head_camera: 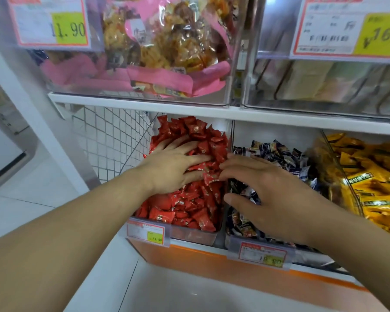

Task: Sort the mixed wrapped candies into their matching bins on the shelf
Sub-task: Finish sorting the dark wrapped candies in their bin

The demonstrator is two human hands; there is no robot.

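A clear bin (190, 235) on the lower shelf is heaped with red wrapped candies (196, 206). My left hand (169, 167) lies flat on the heap, fingers spread and pressing into the wrappers. To the right stands a bin (232, 242) of dark blue and white wrapped candies (277, 152). My right hand (270, 194) hovers over that bin with its fingertips reaching across the divider and touching the red candies near a red wrapper (209, 177). Whether those fingertips pinch a candy is hidden.
Further right is a clear bin of yellow wrapped candies (369, 176). Above, upper bins hold pink-wrapped snack packs (167, 52) and pale packets (324, 82), with price tags. A wire mesh panel (113, 140) stands left of the red bin. An orange shelf edge (212, 262) runs below.
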